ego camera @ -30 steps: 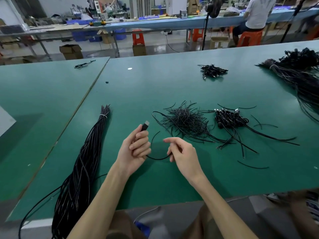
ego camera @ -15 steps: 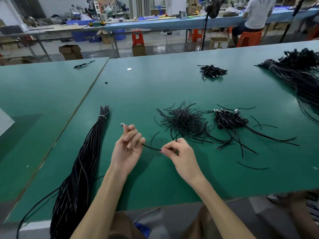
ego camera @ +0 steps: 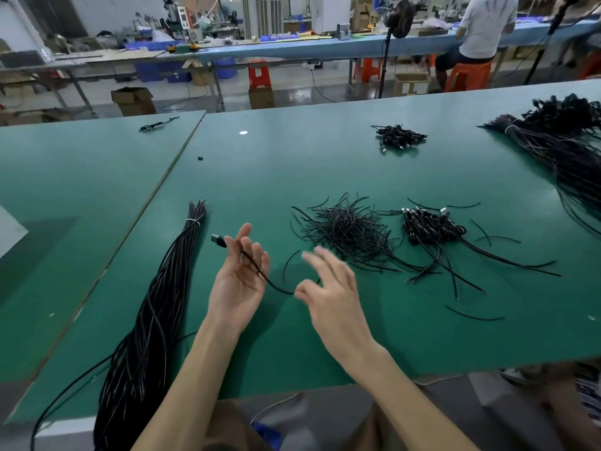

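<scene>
**One short cable slung between two hands**

The left hand point(ego camera: 239, 281), palm up over the table point(ego camera: 325, 164), has a short black USB cable point(ego camera: 273, 284) caught between its loosely curled fingers point(ego camera: 257, 255). The plug point(ego camera: 218, 239) juts out just past the forefinger. The lead sags across to the right hand point(ego camera: 328, 288), whose fingers are spread and blurred. Its tail reaches the thumb (whether it is pinched there, I cannot tell). Beyond the right fingers lies a heap of cut wire pieces point(ego camera: 348, 232), and farther right a cluster of plugged cables point(ego camera: 429, 227). Left of the left fingers runs a long tied cable bundle point(ego camera: 162, 304).
</scene>
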Demonstrator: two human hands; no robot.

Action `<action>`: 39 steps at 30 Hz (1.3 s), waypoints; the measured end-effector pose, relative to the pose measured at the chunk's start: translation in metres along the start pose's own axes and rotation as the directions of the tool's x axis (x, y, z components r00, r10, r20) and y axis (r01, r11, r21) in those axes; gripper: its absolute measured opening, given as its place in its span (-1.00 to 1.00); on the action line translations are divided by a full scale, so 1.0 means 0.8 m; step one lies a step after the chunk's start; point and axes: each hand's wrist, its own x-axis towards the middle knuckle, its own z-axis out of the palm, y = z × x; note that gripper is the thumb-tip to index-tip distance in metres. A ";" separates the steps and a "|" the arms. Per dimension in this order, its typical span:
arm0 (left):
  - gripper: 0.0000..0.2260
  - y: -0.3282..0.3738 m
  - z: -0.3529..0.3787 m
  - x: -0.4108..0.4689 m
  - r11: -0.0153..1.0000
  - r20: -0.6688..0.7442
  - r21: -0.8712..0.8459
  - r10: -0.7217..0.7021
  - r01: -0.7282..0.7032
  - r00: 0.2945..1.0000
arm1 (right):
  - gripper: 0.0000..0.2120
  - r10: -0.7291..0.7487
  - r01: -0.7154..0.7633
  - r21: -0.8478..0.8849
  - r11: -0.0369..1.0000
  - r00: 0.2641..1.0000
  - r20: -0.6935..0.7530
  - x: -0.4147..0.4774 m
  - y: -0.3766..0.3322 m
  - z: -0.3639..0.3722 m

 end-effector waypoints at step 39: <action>-0.65 -0.028 0.019 -0.023 -0.321 0.416 0.881 0.179 -0.347 0.891 | -0.84 0.280 -0.310 0.467 0.828 0.950 0.136 0.003 0.007 -0.015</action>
